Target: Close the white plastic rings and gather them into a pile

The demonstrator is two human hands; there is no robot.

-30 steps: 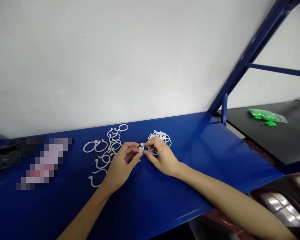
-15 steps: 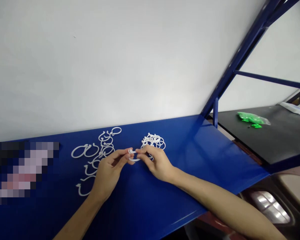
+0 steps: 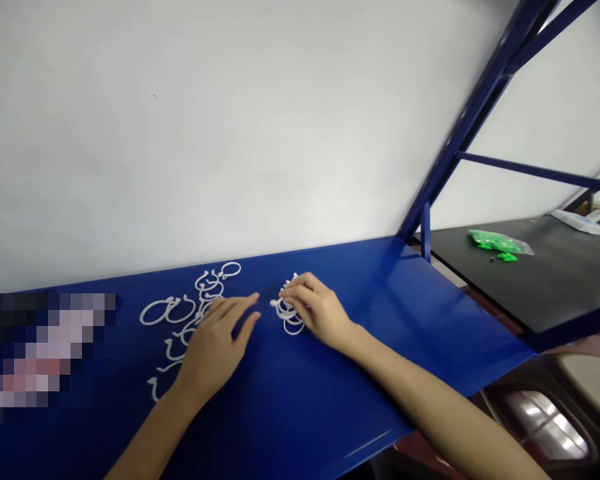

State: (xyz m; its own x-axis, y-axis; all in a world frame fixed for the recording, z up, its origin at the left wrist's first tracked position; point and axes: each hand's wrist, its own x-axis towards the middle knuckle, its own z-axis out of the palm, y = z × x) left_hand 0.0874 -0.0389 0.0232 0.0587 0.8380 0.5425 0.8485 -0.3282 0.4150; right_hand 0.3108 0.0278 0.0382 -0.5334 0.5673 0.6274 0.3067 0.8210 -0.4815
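White plastic curtain rings with small knobs at their ends lie in two groups on the blue table [image 3: 300, 407]. My left hand [image 3: 215, 350] is over the left group of open rings [image 3: 180, 310], fingers stretched apart and nothing between them. At the right-hand pile of rings [image 3: 293, 325], my right hand [image 3: 317, 310] has its fingertips closed on a white curtain ring [image 3: 276, 304]. My fingers and palm cover much of that pile, and my left wrist hides some rings of the other group.
A white wall [image 3: 230, 133] rises behind the table. Blue metal posts [image 3: 427, 230] stand at the right end. Beyond them, a black table [image 3: 520, 287] holds a bag of green pieces [image 3: 497, 243]. A dark brown chair [image 3: 535, 427] is at lower right. A blurred patch covers the far left.
My left hand has let go of the ring both hands held and drawn slightly left, its fingers opening. My right hand has brought the ring to the right-hand pile. The view has shifted slightly.
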